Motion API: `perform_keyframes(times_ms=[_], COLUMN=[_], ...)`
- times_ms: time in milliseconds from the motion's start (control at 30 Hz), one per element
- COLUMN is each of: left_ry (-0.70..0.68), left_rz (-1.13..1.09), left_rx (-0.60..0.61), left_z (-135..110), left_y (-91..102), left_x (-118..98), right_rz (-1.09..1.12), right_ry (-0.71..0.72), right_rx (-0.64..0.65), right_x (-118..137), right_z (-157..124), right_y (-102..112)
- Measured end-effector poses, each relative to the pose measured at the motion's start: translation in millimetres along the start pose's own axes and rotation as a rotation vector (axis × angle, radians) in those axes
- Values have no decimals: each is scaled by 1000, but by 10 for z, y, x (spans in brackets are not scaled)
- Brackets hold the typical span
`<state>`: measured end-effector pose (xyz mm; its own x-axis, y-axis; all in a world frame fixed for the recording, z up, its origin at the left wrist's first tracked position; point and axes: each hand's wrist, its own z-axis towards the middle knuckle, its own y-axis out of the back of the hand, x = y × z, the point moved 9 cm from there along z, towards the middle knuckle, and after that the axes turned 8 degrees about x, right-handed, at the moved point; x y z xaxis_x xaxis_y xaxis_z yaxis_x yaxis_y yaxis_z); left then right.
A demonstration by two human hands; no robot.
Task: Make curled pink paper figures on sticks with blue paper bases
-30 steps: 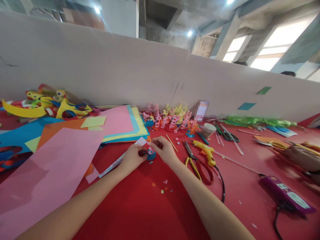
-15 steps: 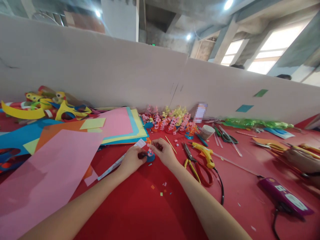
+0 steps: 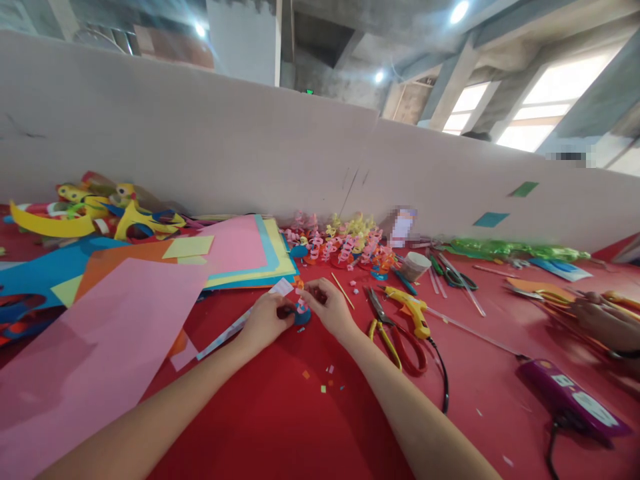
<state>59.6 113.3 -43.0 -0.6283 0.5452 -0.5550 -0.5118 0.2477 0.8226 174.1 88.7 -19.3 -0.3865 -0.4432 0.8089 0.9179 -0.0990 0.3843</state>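
A small paper ornament [image 3: 302, 309], with a round blue base, a curled pink strip and an orange top, stands on the red table between my hands. My left hand [image 3: 267, 319] is closed at its lower left side, thumb and fingers at the base. From the right, my right hand [image 3: 329, 305] pinches near the top of the ornament; its fingertips partly hide the upper curl. Under and beside my left hand lies a pale paper strip [image 3: 220, 340]. Tiny paper scraps [image 3: 323, 389] are scattered in front of the ornament.
Coloured paper sheets [image 3: 125, 320] spread on the left. Similar curly ornaments [image 3: 345, 243] crowd together behind. To the right lie red-handled scissors [image 3: 413, 353], yellow-handled pliers [image 3: 385, 333], a yellow glue gun [image 3: 413, 308] and a purple glue gun [image 3: 570, 397]. Another person's hand [image 3: 603, 323] is at far right.
My hands stay almost in place around the ornament, with only slight finger movement. The whole view has shifted a little.
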Motion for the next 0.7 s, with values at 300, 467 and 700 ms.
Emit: perform_keyframes(times_ms=[300, 467, 700], left_ry=[-23, -17, -1], left_rz=[-27, -20, 14], left_rx=[-16, -19, -12], left_z=[-3, -4, -2], left_y=[0, -9, 0], left_x=[-3, 17, -2], right_rz=[8, 1, 28], right_ry=[-6, -15, -47], right_rx=[-5, -1, 2], right_x=[-16, -13, -8], right_z=[-9, -17, -22], right_y=[12, 10, 6])
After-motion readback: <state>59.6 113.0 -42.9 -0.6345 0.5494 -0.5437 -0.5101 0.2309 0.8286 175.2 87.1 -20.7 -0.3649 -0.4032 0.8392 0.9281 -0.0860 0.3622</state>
